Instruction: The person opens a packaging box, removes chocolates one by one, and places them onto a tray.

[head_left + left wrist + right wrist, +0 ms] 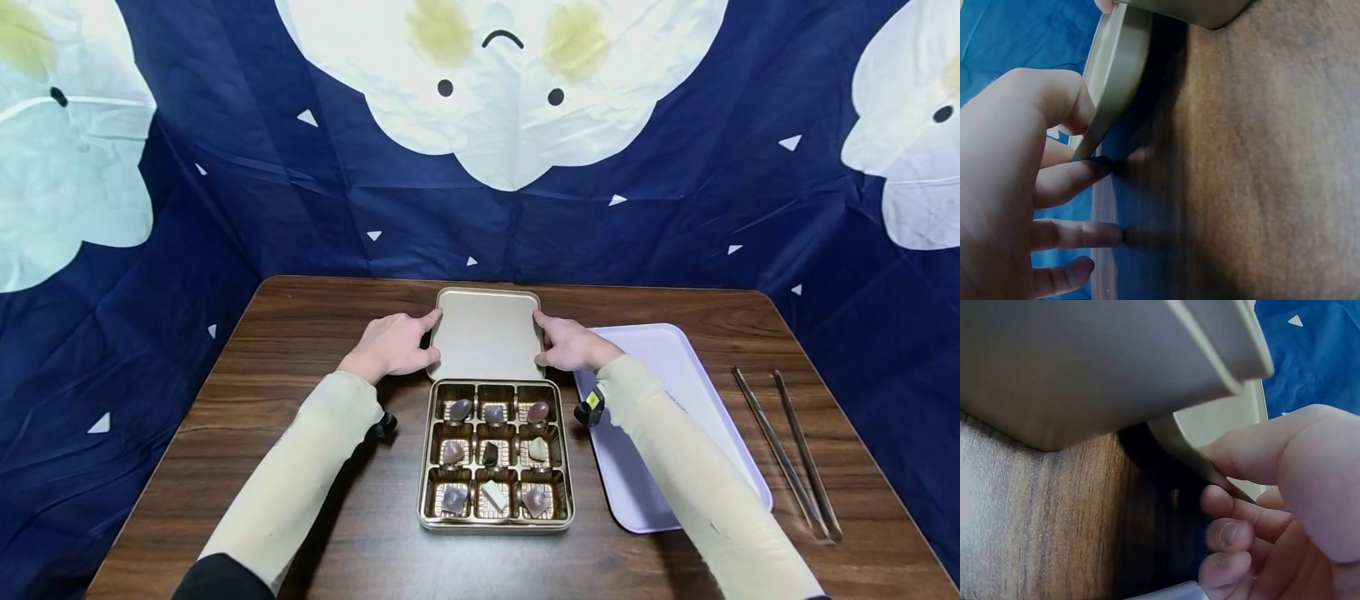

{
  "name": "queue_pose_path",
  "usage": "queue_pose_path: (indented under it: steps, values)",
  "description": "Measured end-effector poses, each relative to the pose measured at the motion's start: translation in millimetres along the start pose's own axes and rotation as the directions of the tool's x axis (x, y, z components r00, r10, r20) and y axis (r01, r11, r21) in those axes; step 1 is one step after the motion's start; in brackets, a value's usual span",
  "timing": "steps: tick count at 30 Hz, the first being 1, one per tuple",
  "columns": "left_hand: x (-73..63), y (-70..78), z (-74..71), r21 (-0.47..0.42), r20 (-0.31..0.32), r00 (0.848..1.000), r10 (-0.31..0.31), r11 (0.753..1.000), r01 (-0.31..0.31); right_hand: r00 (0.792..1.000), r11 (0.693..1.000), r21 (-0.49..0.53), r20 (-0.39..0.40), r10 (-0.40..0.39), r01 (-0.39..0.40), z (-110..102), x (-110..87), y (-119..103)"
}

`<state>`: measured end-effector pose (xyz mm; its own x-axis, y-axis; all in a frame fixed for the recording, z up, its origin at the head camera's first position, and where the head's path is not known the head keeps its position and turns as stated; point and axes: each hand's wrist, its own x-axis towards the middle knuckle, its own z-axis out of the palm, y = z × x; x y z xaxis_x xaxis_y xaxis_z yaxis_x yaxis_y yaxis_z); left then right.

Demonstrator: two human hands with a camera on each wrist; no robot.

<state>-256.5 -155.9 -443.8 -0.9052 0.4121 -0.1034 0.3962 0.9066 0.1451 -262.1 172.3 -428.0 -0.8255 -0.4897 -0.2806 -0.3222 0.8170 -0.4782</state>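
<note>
A square gold lid (487,335) with a raised rim lies directly behind a gold box (495,527), its near edge meeting the box's back edge in the head view. My left hand (393,344) pinches the lid's left side between thumb and fingers. On the opposite side, my right hand (572,342) grips the lid's edge the same way. Both wrist views show the lid edge (1119,69) slanting above the wood, with the fingertips beneath it. The box's divided insert carries several chocolates, including a dark one (491,454) and a pale one (494,495), one per compartment.
A lilac tray (637,500) lies to the right, partly under my right forearm. Metal tongs (802,467) rest beyond it near the table's right side. Behind the wooden table (315,333) hangs a dark blue cloth (420,217) with white cloud faces.
</note>
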Motion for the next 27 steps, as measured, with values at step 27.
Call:
queue_pose_path:
  steps: [27]
  values:
    - [-2.8,7.0,18.0,0.232,-0.096,0.993,0.065,0.972,-0.041,0.997,0.988,-0.142,0.047,0.065,-0.057,5.1,2.0,-8.1]
